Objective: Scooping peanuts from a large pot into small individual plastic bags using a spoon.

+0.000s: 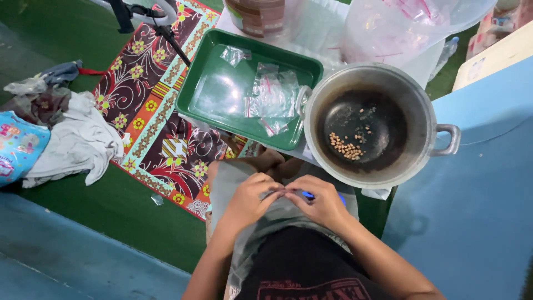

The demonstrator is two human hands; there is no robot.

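A home floor workspace: patterned mat on green flooring, heaped laundry, metal pot, green tray.

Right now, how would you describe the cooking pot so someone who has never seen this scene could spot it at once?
Start at the green tray lying beside the patterned mat; the pot sits against the tray's right side, just beyond the person's left hand and right hand. It is a round grey metal pot with two loop handles, and unlike the tray of clear bags, it has a dark inside with a few pale nuts.
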